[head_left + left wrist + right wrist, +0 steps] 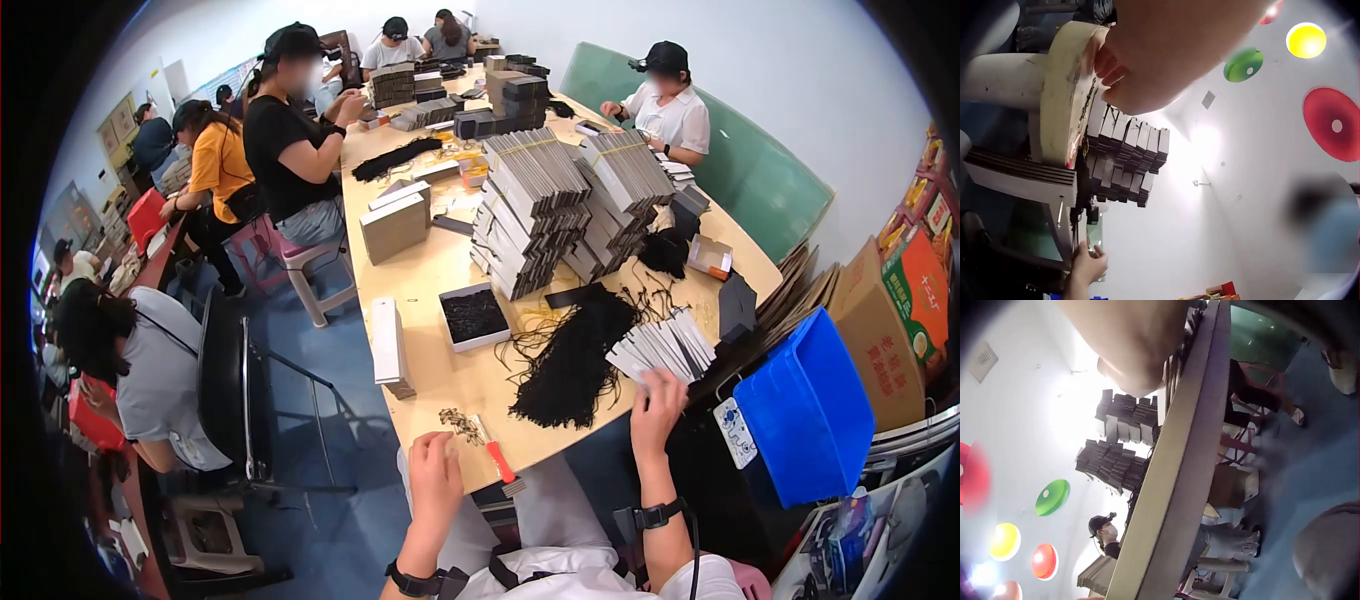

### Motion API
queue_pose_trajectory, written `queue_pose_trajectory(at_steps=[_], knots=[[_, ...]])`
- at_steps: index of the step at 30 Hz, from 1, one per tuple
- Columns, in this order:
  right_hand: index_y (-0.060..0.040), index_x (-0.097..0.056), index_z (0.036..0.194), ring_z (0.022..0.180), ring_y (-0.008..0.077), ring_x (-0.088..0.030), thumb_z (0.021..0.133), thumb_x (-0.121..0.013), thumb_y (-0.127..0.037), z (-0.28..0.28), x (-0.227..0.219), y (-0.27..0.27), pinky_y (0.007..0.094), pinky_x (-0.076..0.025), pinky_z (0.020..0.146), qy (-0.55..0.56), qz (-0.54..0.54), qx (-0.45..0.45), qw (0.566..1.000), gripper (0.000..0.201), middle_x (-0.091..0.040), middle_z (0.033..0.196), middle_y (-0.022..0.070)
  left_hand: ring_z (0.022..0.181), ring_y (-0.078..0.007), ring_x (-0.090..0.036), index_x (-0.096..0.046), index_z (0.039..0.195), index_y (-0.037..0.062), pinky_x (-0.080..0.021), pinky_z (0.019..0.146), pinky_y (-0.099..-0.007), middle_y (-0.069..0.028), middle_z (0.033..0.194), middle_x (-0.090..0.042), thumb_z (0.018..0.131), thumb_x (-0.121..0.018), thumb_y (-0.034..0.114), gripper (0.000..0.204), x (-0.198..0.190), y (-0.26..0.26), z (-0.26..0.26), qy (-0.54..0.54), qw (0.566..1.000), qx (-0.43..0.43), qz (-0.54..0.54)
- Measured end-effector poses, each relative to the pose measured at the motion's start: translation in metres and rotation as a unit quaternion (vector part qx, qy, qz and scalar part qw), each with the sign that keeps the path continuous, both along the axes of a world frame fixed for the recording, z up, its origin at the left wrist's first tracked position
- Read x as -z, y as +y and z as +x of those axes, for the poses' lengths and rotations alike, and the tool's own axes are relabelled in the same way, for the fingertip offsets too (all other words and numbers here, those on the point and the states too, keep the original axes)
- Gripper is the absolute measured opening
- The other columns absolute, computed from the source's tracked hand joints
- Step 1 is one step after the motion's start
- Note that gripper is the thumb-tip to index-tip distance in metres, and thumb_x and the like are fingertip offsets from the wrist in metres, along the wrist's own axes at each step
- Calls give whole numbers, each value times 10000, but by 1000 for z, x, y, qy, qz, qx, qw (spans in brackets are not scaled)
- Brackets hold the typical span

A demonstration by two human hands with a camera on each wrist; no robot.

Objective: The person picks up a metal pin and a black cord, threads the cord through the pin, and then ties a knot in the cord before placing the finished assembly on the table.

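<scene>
My left hand [436, 480] is at the table's front edge, fingers loosely bent, beside a small heap of bronze-coloured bits [460, 424]. Just right of it lies a tool with a red handle [498, 462]. In the left wrist view its fingers [1110, 67] hang over the tabletop. My right hand [657, 408] has its loosely bent fingertips at the near edge of a fanned row of flat white and grey strips [660, 345]. The right wrist view hides those fingertips behind the hand. Between the hands spreads a big bunch of black corded tassels [570, 365].
A white box of black pieces [475, 318] stands left of the tassels, near an upright white box [388, 345]. Tall banded stacks of grey strips [535, 190] rise behind. A blue bin [800, 420] stands beyond the right edge. Several people sit around the table [425, 290].
</scene>
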State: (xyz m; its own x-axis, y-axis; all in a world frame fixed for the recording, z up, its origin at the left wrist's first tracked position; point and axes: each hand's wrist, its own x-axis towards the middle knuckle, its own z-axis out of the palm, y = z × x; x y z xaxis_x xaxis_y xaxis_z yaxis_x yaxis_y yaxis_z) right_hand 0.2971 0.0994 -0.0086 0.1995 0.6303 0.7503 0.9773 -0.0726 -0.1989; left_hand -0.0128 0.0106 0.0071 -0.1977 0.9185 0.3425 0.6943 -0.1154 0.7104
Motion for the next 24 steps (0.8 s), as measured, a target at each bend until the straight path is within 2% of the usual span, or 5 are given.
queue_pose_trajectory(at_steps=[2,3,8,21,24], knots=[[-102,-652,1004,978,229,-535,807,-639,-88,-12,-9,1,396,-377,835,92,-143,-336,926,198,-598,1042,30,946,-332,-536,-578,1037,-16,-450,818,-391,-158,1032,-550,800,-581,-35,238,0,1,2,-9,1000,-1,1],[-114,-686,943,891,197,-561,771,-666,-89,-28,-20,-1,366,-385,797,22,-149,-349,925,175,-608,915,-7,936,-336,-535,-578,1033,-13,-450,810,-396,-159,1020,-553,794,-582,-39,241,1,3,2,-1,1000,-2,-1],[-122,-691,853,827,190,-548,714,-719,-122,-50,-24,3,332,-387,770,-29,-148,-386,910,141,-572,832,-2,916,-344,-535,-581,1021,7,-450,801,-410,-163,987,-567,785,-580,-42,242,-3,12,-1,21,1000,1,-13],[-16,-632,786,830,262,-567,761,-681,-34,-79,-5,-1,352,-465,731,179,-144,-473,850,58,-579,885,86,816,-327,-615,-571,1051,16,-496,720,-414,-165,983,-561,824,-598,32,229,6,35,-26,-38,996,-47,-68],[-1,-627,793,832,264,-573,762,-684,-31,-76,-4,1,339,-466,737,208,-169,-474,839,72,-577,883,97,737,-273,-637,-585,1014,5,-507,677,-358,-150,922,-565,818,-619,28,201,9,40,-26,0,998,-38,-43]])
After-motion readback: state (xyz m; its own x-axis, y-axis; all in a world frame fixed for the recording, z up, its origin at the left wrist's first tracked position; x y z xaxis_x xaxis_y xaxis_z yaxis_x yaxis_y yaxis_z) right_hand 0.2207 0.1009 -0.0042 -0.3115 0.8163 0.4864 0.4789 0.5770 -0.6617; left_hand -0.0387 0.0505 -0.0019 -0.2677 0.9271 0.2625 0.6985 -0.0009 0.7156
